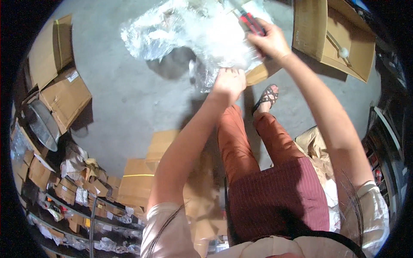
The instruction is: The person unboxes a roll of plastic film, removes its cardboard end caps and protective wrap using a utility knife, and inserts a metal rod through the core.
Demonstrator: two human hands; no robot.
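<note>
A large crumpled bundle of clear plastic wrap (159,36) spreads across the top middle, bright with glare. My left hand (231,82) is closed at its near edge, fingers gathered on the wrap. In my right hand (272,42), held over the right part of the bundle, is a red-and-black utility knife (253,24). Its front end points up and left, blurred against the shiny plastic. A piece of brown cardboard (258,74) shows just right of my left hand, under the wrap. Whatever the wrap covers is hidden by glare.
An open cardboard box (307,32) at the upper right holds a rod with a white ball (343,52). Cardboard boxes (66,99) and a grey mesh-like part (43,124) stand left. Packed shelves (92,223) fill the lower left. My sandalled foot (266,98) is near the wrap.
</note>
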